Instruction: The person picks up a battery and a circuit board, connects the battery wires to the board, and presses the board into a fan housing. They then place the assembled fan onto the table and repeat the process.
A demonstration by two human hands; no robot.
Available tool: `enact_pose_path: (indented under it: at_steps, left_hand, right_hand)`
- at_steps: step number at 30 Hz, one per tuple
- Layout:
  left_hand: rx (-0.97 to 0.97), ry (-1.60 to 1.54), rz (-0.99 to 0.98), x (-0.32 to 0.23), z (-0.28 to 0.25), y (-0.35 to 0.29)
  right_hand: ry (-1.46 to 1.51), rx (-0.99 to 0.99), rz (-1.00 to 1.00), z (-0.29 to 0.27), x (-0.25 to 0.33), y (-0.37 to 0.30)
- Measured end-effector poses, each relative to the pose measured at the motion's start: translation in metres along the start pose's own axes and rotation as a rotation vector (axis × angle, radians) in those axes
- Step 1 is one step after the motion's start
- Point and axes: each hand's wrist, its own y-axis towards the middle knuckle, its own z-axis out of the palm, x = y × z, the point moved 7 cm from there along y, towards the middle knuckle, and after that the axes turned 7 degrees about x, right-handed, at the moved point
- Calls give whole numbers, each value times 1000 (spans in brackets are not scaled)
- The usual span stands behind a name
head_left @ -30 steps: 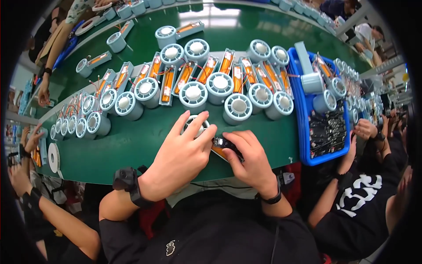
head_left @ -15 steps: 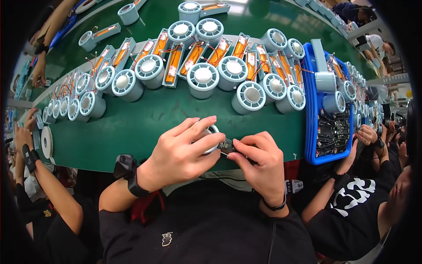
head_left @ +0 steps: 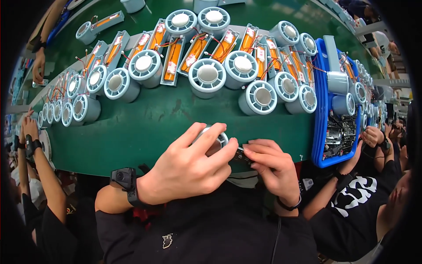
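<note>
My left hand (head_left: 195, 163) is wrapped over a light-blue round fan housing (head_left: 223, 140) at the table's near edge; most of that housing is hidden under my fingers. Close beside it, my right hand (head_left: 272, 165) pinches a small dark circuit board (head_left: 241, 155) between thumb and fingers. The board's left end reaches to the housing, but whether it sits inside cannot be made out. Beyond my hands stand several similar housings with round pale centres, such as one fan unit (head_left: 207, 77), many with an open handle holding an orange battery (head_left: 172, 60) and thin wires.
A blue tray (head_left: 320, 132) at the right holds a pile of dark circuit boards (head_left: 340, 136), with fan units on its far part. A co-worker's hand (head_left: 372, 136) is beside it. Other people's arms (head_left: 46, 180) are at the left. The green table (head_left: 132, 136) curves toward the rim.
Both my hands have shifted slightly right and nearer to me, with the housing and board still held. The board is more covered by my fingers. The whole view has shifted a little.
</note>
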Motion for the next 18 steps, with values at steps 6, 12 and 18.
enact_pose_path:
  at_steps: [6, 12, 18]
  left_hand:
    - [20, 33, 27, -7, -2, 4]
    - [54, 123, 68, -11, -32, 13]
    - [-157, 176, -94, 70, -119, 84]
  right_hand:
    - [291, 32, -4, 9, -23, -1]
    - [445, -61, -170, 3, -28, -7]
    - [405, -71, -311, -7, -32, -17]
